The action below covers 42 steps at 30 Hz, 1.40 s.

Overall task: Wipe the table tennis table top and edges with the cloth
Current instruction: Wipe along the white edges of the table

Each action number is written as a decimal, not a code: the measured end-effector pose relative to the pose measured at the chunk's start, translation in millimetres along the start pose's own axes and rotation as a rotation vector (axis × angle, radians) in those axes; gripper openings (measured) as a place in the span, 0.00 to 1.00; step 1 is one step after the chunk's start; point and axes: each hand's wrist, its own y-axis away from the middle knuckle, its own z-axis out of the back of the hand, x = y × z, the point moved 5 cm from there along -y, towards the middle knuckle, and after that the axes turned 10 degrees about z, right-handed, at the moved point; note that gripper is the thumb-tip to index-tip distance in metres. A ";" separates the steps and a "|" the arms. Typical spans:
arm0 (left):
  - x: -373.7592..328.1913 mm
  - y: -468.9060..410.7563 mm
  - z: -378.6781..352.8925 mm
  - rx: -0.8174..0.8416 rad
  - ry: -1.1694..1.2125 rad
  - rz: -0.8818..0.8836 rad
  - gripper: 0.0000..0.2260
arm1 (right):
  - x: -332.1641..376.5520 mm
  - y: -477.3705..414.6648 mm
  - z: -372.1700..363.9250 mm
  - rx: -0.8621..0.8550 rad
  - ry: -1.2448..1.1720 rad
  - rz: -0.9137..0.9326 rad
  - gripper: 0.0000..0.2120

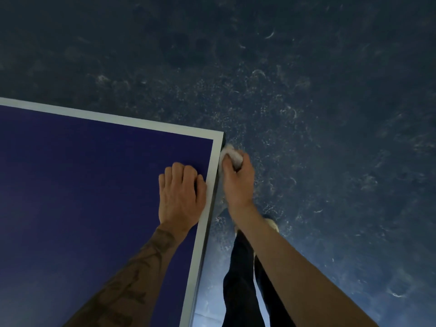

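Observation:
The blue table tennis table (82, 185) with a white border line fills the lower left, its corner at the middle of the view. My right hand (238, 182) grips a bunched white cloth (233, 155) and holds it against the table's dark side edge, just below the corner. My left hand (180, 194) rests on the table top near the right edge, fingers curled under, holding nothing.
A dark blue speckled floor (306, 90) surrounds the table on the far and right sides. My legs in dark trousers (240, 279) and a light shoe (271, 224) stand right beside the table's edge.

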 end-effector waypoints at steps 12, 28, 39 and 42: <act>2.1 -0.1 -1.3 0.019 0.007 0.018 0.08 | 12.4 -19.3 -2.5 -0.059 0.054 -0.027 0.07; -30.4 6.9 33.2 0.218 0.288 0.239 0.05 | 100.9 -14.9 25.8 0.368 0.639 0.245 0.08; -71.3 82.6 113.7 -0.028 0.545 0.651 0.12 | 146.5 54.5 0.0 0.874 0.679 0.575 0.04; -63.4 132.2 132.2 -0.134 0.615 0.855 0.07 | 146.4 98.5 -4.6 1.050 0.674 0.600 0.04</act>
